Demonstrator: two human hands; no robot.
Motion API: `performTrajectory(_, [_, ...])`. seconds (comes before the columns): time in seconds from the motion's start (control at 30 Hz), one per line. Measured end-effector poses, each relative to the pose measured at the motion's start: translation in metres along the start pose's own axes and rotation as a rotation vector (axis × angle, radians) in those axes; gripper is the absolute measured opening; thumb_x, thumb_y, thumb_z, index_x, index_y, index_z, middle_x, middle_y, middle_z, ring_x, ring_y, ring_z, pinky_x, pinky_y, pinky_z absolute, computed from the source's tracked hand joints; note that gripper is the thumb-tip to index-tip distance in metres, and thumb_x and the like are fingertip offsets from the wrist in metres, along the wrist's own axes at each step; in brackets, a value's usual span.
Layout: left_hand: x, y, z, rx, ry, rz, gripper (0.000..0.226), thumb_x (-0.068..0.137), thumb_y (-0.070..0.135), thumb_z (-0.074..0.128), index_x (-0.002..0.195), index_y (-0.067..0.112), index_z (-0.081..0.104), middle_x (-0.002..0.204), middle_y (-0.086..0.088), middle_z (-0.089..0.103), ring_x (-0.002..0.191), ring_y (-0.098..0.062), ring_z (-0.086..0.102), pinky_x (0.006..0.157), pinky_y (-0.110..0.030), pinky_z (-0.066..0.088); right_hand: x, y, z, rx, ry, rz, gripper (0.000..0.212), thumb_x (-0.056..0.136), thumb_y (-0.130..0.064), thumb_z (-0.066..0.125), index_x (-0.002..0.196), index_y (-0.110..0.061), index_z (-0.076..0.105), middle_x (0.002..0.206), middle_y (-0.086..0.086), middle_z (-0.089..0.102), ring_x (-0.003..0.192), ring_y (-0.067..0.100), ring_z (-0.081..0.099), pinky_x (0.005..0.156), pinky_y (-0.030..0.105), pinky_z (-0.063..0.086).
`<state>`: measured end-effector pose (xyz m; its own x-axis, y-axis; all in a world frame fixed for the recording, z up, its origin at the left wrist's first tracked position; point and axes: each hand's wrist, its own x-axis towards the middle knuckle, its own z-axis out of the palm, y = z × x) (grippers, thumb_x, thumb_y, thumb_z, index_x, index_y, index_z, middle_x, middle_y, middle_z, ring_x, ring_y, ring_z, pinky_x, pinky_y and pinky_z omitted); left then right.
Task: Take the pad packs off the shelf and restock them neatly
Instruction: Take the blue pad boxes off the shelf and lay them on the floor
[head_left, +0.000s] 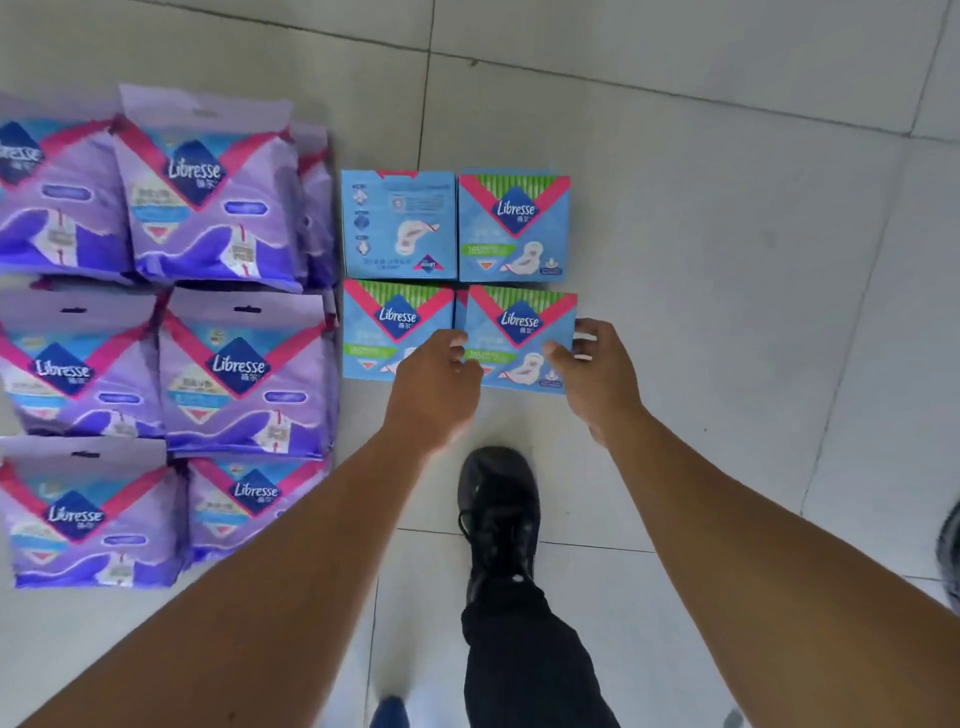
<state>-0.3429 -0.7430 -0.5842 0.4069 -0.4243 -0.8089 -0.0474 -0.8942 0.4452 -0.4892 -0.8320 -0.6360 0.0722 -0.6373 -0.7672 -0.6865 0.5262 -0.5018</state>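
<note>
Lying on the tiled floor (727, 260), well to the left of the left hand, six purple Libresse pad packs (208, 197) are forming three rows of two, each overlapping its neighbours. Just beyond and beside the left hand, four blue pad packs are sitting in a two-by-two block: the far-left pack (399, 224) is showing its printed back, the far-right pack (514, 228) its front, and the near-left pack (384, 325) is lying partly under the left hand. The left hand (434, 387) is reaching forward with fingers curled, its fingertips touching the left edge of the near-right blue pack (519, 332). The right hand (597, 369) is gripping that same pack at its right edge, thumb on the printed face and fingers wrapping behind the side. This pack is sitting slightly tilted against the others, between the two hands, its left edge overlapping the near-left pack. Below the hands, a black shoe (498, 514) and a dark trouser leg (524, 670) are standing on the floor between the forearms.
</note>
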Motion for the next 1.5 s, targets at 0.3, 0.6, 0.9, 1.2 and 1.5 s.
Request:
performTrajectory(0.3, [-0.036,0.002,-0.046,0.026,0.096,0.017,0.029,0.095,0.017,0.048,0.123,0.016,0.058,0.117,-0.001,0.063,0.095,-0.012,0.055,0.069,-0.017,0.040,-0.044,-0.036,-0.005,-0.387,0.022,-0.072,0.046,0.099,-0.032,0.050,0.140,-0.012,0.046,0.139,0.007,0.055,0.125,0.023,0.053,0.091,0.022,0.037])
performTrajectory(0.6, [-0.220,0.005,-0.212,0.087,0.412,0.256,0.029,0.094,0.026,0.051,0.121,0.020,0.060,0.119,-0.001,0.064,0.110,-0.021,0.057,0.091,-0.033,0.044,-0.293,-0.187,-0.009,-0.710,-0.070,-0.737,0.040,0.098,-0.026,0.051,0.137,-0.015,0.051,0.134,0.002,0.057,0.122,0.021,0.049,0.093,0.028,0.039])
performTrajectory(0.9, [-0.436,-0.127,-0.438,-0.031,0.794,0.307,0.034,0.090,0.034,0.047,0.118,0.022,0.061,0.117,-0.001,0.064,0.107,-0.024,0.058,0.091,-0.036,0.044,-0.561,-0.285,0.132,-0.706,-0.226,-1.119,0.041,0.096,-0.027,0.049,0.134,-0.012,0.054,0.131,0.005,0.060,0.121,0.024,0.054,0.099,0.035,0.043])
performTrajectory(1.2, [-0.538,-0.253,-0.518,-0.123,1.108,0.108,0.031,0.088,0.031,0.052,0.116,0.021,0.063,0.112,-0.002,0.065,0.099,-0.025,0.061,0.083,-0.036,0.048,-0.695,-0.316,0.298,-0.871,-0.512,-1.556,0.045,0.094,-0.031,0.043,0.132,-0.009,0.054,0.127,0.007,0.061,0.112,0.030,0.057,0.090,0.046,0.048])
performTrajectory(1.5, [-0.605,-0.335,-0.556,-0.264,1.409,-0.111,0.036,0.087,0.036,0.051,0.120,0.024,0.060,0.112,0.001,0.063,0.103,-0.022,0.060,0.084,-0.041,0.051,-0.794,-0.311,0.421,-0.797,-0.774,-1.931,0.042,0.091,-0.026,0.050,0.129,-0.008,0.056,0.121,0.009,0.062,0.106,0.033,0.058,0.081,0.045,0.051])
